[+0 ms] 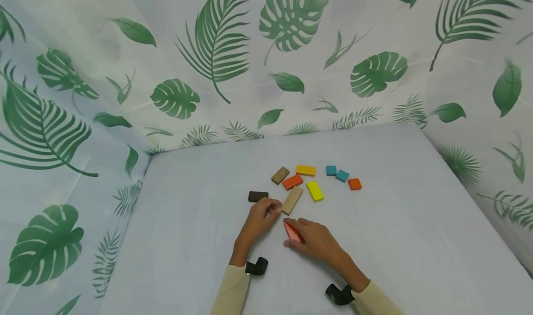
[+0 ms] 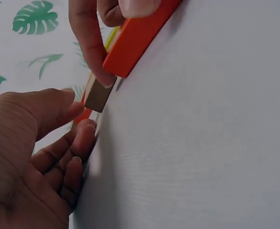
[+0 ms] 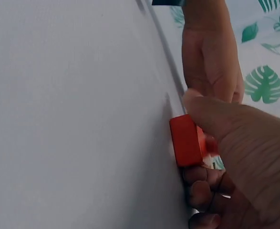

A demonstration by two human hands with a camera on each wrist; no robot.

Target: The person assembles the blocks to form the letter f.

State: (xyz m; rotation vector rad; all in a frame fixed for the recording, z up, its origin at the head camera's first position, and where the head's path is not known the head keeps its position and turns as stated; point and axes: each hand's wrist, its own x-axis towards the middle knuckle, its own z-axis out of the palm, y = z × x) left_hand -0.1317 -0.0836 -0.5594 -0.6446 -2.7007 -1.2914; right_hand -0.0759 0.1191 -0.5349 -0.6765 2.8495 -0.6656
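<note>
Leaf-printed sheets [image 1: 333,7] rise round the white table [image 1: 179,241] where I work. My right hand [image 1: 314,238] reaches in from the near right and grips a red-orange block between thumb and fingers. My left hand [image 1: 261,219] is relaxed, fingers loosely bent and holding nothing, just beside the near end of the light wood block [image 1: 293,200]; I cannot tell whether it touches.

The red-orange block [image 1: 293,233] is low over the table, near the light wood block; whether it rests there I cannot tell. Its long axis slants, one end pointing away and left, the other back into my right palm. The light wood block's axis runs the other way, far end to the right. Beyond lie a red block [image 1: 293,182], a yellow block [image 1: 315,191] and, smallest, two teal blocks [image 1: 342,176].
</note>
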